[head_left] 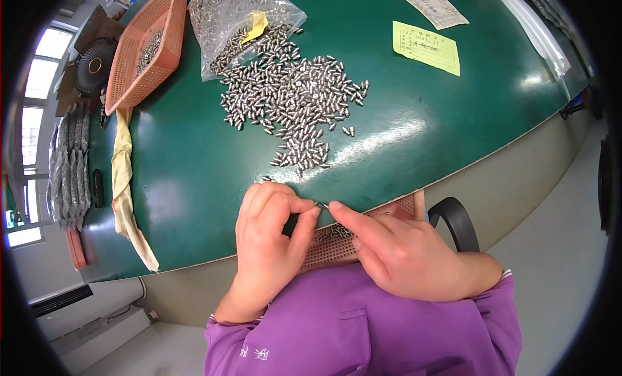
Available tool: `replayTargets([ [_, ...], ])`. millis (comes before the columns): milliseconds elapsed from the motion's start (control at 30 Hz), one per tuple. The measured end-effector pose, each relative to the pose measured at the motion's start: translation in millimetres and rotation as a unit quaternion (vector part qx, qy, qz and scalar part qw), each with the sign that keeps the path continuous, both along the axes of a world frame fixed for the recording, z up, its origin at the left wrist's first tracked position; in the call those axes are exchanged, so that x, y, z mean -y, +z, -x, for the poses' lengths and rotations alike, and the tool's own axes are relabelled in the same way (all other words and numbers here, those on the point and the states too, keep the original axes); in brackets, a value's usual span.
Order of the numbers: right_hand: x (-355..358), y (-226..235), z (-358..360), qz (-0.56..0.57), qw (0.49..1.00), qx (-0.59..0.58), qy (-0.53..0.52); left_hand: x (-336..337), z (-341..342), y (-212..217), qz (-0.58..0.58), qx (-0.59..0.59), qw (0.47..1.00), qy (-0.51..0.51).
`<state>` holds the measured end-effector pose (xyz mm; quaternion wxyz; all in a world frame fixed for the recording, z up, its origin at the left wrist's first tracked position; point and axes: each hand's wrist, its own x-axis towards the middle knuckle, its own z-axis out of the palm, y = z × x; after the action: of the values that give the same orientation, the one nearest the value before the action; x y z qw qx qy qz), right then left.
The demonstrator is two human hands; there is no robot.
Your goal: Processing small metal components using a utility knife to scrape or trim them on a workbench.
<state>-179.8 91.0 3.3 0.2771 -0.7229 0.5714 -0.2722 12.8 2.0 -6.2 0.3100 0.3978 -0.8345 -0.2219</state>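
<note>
As the left hand [267, 230] pinches the small metal piece [322, 207] between thumb and forefinger, best steady it above the pink basket [329, 251] below the grip, the right hand [408, 256], digits apart, touching its end lightly.

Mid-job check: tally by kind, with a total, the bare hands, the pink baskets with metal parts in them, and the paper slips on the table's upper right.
Bare hands: 2 (left hand, right hand)
Pink baskets with parts: 2 (upper-left basket, basket below the table edge)
Paper slips: 2 (yellow slip, white slip)
Total: 6
</note>
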Motion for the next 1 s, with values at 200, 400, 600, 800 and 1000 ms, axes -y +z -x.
replayTargets([
  [200, 6, 7, 3, 0.084, 0.991, -0.086, 0.051, 1, -1, 2, -0.014, 0.002, 1.000, -0.005],
  [400, 5, 2, 4, 0.074, 0.996, -0.047, 0.029, -6, -7, 7, -0.001, 0.007, 0.998, -0.055],
  [600, -3, 1, 13, 0.022, 0.999, 0.035, -0.003, 2, -28, 12, 0.048, 0.027, 0.996, 0.076],
  [800, -2, 2, 11, 0.035, 0.999, 0.034, 0.009, 30, -19, 4, 0.099, 0.083, 0.990, 0.049],
  [1000, -3, 1, 11, 0.024, 0.999, 0.032, 0.005, 21, -19, 15, -0.004, 0.091, 0.994, 0.057],
])
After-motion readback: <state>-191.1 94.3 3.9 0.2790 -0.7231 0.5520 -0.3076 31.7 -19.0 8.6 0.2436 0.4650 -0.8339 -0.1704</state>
